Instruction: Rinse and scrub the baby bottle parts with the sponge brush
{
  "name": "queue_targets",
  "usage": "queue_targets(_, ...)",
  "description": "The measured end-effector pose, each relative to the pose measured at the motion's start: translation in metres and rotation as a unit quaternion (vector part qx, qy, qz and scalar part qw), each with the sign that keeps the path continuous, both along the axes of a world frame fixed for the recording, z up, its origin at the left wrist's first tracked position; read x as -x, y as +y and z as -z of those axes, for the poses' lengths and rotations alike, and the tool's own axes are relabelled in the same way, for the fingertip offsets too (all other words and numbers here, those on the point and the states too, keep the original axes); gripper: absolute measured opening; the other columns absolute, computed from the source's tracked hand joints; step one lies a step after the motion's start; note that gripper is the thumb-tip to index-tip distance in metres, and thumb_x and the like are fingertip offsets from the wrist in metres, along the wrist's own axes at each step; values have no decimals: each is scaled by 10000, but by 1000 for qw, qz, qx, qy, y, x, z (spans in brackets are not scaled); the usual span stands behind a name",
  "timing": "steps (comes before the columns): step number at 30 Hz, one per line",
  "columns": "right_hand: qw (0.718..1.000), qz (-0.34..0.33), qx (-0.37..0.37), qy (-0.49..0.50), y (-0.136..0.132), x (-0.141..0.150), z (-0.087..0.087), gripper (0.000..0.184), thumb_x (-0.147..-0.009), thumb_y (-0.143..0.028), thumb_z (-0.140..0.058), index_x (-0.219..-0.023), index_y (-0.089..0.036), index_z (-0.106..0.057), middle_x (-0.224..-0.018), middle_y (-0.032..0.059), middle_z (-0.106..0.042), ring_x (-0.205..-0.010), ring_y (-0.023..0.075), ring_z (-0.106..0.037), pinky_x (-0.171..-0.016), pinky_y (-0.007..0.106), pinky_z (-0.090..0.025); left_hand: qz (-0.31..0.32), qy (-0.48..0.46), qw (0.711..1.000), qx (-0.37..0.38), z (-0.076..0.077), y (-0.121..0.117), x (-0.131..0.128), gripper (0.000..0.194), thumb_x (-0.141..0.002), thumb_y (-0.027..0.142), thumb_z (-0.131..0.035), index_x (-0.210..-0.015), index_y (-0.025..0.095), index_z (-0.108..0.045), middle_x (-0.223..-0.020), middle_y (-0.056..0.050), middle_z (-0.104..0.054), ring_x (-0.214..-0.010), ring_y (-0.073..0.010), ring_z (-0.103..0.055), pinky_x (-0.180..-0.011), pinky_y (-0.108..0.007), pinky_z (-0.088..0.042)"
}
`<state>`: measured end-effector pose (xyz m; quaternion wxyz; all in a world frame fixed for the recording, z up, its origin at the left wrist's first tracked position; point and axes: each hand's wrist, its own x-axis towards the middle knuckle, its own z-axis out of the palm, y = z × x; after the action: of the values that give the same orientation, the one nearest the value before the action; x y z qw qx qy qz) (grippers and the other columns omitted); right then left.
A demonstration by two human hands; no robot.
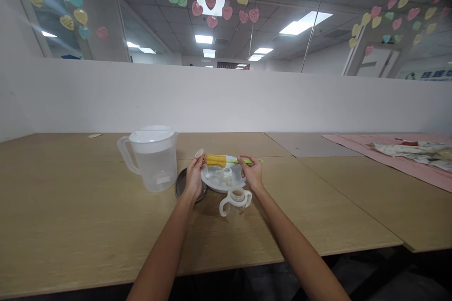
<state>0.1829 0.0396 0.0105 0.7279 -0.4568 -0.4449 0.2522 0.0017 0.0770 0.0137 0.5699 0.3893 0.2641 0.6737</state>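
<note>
The left hand point(195, 175) pinches a small pale round silicone nipple point(199, 154). The right hand point(251, 172) grips the green handle of a yellow sponge bottle brush point(216, 160), held over the white plate point(212, 183) on the wooden counter point(88, 207).

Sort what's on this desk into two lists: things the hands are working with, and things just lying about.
In use:
- left hand holding a small pale cap
- right hand holding the yellow bottle brush
- white plate with clear parts
- handled baby bottle

Lying about:
- water pitcher
- dark lid
- pink cloth
</note>
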Motion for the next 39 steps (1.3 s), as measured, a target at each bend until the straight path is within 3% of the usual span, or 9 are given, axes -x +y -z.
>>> queue_targets(11,998,-24,13,-55,-2,5,2,412,-615,-499,-683,-822,-145,-637,-565,19,-647,-341,68,-381,-352,197,-273,27,-71,997,30,-13,-11,-1,199,-643,267,-757,-809,180,-690,-817,-2,-657,-718,-74,-572,-693,-179,-418)
queue_targets(19,996,-30,14,-79,2,3,6,290,-701,-396,-568,-831,-147,-641,-460,-45,-511,-343,72,-365,-359,190,-234,18,-46,999,9,-9,-5,1,169,-694,285,-717,-823,180,-687,-826,-10,-645,-762,-79,-573,-728,-185,-400)
queue_targets(24,997,-28,17,-65,2,3,6,291,-705,-408,-566,-835,-157,-639,-402,-75,-438,-336,81,-384,-359,190,-271,8,-31,999,2,-7,-3,1,164,-697,300,-702,-807,179,-683,-824,-10,-640,-760,-84,-567,-712,-188,-394)
queue_targets(31,1000,-13,10,12,0,-1,0,476,-622,-515,-674,-911,-138,-636,-565,3,-640,-312,57,-379,-331,194,-293,2,-25,1000,3,-6,-3,-1,172,-696,297,-696,-824,184,-678,-813,-15,-649,-777,-100,-579,-773,-212,-405)
queue_targets(35,1000,-18,22,-7,-2,2,-2,540,-629,-544,-672,-967,-123,-651,-600,34,-674,-293,41,-322,-302,190,-247,2,-42,999,-1,-6,-4,-2,153,-695,263,-694,-824,184,-678,-864,-14,-652,-779,-90,-573,-780,-207,-404)
queue_targets(39,998,-37,28,-38,-4,6,-1,516,-638,-521,-673,-963,-121,-667,-590,40,-676,-301,44,-325,-301,186,-257,7,-39,999,-2,-10,-8,-1,159,-708,264,-667,-843,179,-669,-730,14,-600,-684,-87,-538,-688,-200,-401)
